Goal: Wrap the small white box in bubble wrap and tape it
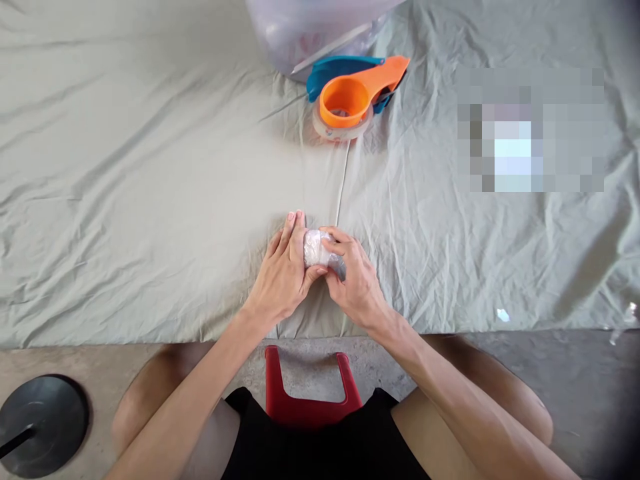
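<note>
1. Head view: the left hand (284,267) and the right hand (350,277) both grip a small wrapped bundle (315,248), shiny with clear film, low on the grey cloth (150,200).
2. The left fingers lie flat along the bundle's side; the right fingers curl over its top.
3. It looks like the wrap is being pressed down. Next, I think the loose edge needs smoothing.
4. Farther up lies an orange and blue tape dispenser (355,97), well apart from both hands. A red stool (305,390) shows below.
</note>
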Demonstrator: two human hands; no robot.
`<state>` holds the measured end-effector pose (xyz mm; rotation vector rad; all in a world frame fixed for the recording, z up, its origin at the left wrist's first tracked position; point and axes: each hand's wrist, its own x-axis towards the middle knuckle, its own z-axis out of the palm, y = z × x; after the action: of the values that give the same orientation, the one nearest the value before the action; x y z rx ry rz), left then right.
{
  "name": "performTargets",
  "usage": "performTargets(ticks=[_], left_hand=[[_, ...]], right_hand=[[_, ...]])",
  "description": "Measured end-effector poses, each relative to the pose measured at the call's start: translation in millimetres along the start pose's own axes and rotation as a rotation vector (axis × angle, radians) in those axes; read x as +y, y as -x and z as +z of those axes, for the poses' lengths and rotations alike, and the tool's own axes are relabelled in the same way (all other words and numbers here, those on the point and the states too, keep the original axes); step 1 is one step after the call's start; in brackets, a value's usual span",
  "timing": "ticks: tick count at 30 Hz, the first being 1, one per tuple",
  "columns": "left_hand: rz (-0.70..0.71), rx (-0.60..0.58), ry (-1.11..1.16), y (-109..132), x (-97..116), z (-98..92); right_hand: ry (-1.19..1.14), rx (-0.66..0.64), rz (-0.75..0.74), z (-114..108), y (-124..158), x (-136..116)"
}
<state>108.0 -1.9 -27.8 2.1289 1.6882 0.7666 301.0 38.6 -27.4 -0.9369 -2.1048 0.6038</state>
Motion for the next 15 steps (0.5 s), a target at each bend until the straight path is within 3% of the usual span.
performTargets(ticks=[6,10,13,15], left_hand=[[-0.002,0.135,-0.048,-3.1,7.8,-12.9],[-0.030,0.315,-0.102,-9.4,15.7,-12.6],[0.064,0.537,-0.181,-12.9,18.4,-11.1],[0.206,0.609,-0.236,-14.5,17.7,-10.4]], right_hand=[[0.018,-0.016,-0.043,-2.1,1.9,0.7],[0.024,0.012,-0.099,-1.2,2.2,-1.1],[0.033,0.013,-0.132,-2.1,1.6,-0.2],[0.022,0.003,-0.148,-3.4,1.3,1.3]])
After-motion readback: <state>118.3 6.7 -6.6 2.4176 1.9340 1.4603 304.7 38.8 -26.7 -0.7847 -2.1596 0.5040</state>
